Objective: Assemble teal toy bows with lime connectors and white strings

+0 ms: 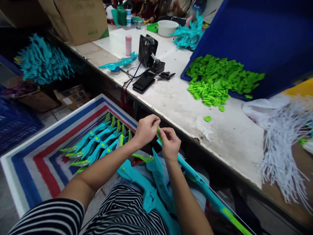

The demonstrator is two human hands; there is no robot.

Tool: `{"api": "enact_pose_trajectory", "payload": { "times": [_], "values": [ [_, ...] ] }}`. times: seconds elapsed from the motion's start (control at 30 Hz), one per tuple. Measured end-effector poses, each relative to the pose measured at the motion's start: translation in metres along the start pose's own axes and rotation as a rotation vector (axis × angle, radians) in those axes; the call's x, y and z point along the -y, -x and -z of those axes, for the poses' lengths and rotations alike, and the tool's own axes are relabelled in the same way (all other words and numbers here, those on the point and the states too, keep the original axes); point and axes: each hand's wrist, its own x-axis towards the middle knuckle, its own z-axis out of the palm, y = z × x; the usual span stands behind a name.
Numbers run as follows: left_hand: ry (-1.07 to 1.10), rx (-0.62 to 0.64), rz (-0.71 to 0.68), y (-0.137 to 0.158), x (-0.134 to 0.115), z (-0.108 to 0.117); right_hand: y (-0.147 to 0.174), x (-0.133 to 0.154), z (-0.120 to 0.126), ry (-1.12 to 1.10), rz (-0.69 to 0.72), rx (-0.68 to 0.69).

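Note:
In front of my chest, just off the table edge, my left hand (147,129) and my right hand (170,142) meet with fingertips pinched. Between them is a small green plastic piece (158,131), mostly covered by the fingers. A turquoise tip shows beneath it. Across my lap lie turquoise plastic parts (151,195) with green bits. To the right of my right forearm slants a long turquoise strip (207,192) with a green end and a thin white cord alongside.
A striped tray (7,163) at left holds several turquoise-and-green toys (97,140). On the table (171,104) are green pieces (220,78) spilling from a blue bin (269,39), a phone (144,81), a small fan (146,49) and white cords (286,150). People sit beyond.

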Motion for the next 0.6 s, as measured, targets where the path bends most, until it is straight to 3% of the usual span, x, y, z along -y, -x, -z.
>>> {"api": "enact_pose_trajectory", "payload": {
  "times": [0.13,0.3,0.5,0.6],
  "values": [
    [0.306,0.061,0.235,0.001,0.0,-0.005,-0.005,0.003,-0.004,-0.031,-0.023,-0.132],
    [0.348,0.246,0.375,-0.008,-0.009,0.004,-0.012,0.015,-0.008,0.047,0.147,-0.196],
    [0.349,0.286,0.406,-0.011,-0.017,0.005,-0.014,0.012,-0.012,0.056,0.232,-0.222],
    [0.356,0.241,0.379,-0.01,-0.017,-0.002,-0.014,0.011,-0.011,0.065,0.242,-0.186]
  ]
}}
